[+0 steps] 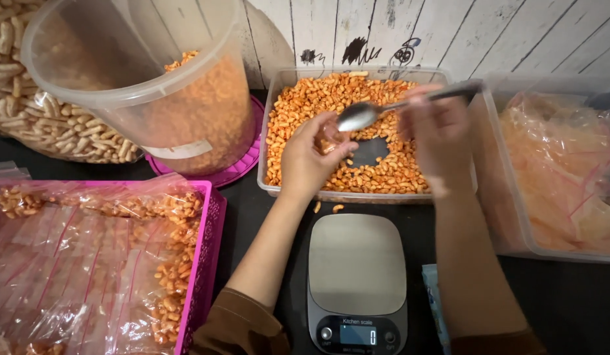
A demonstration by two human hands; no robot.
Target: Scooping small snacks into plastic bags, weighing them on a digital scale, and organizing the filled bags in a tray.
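closest to the camera sits a flat kitchen scale (357, 279) with a steel plate, on the dark table (567, 302) at six o'clock. just above it, toward twelve o'clock, a clear rectangular tub (269, 125) holds orange puffed snacks (305, 105), with a bare patch near its middle. the left hand (309, 158) hovers over the tub, fingers curled around what seems to be a small clear bag (330, 135), though the blur makes that hard to confirm. the right hand (436, 135) is closed on the handle of a metal spoon (364, 115), whose bowl rests just above the left hand's fingertips. two loose snack pieces (327, 208) lie on the table between tub and scale. at nine o'clock a pink basket (206, 263) carries filled bags. at ten o'clock a tall clear bucket (140, 79) of orange snacks stands on a pink lid (242, 164). at three o'clock another clear bin (508, 197) holds empty bags.
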